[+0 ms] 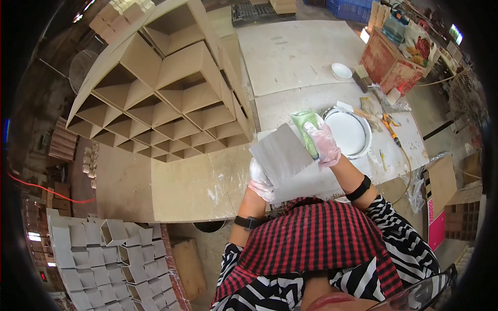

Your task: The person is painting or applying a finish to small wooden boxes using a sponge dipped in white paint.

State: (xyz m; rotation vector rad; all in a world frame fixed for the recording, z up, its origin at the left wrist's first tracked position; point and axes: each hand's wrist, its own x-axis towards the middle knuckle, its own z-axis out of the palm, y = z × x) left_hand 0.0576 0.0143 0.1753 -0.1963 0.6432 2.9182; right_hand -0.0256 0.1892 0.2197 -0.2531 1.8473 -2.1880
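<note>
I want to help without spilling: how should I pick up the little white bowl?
Probably by the left part of the rim of the bowl, coming from the left. It looks upright, with its round rim facing up. Its left side is open to fingers, while a block stands close on its right.

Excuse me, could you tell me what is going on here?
A person's gloved left hand holds a square piece with a grey, streaky face. The gloved right hand grips a green pad by its right edge. A round bucket of white liquid stands beyond that hand, and open brown boxes are stacked to the left.
</note>
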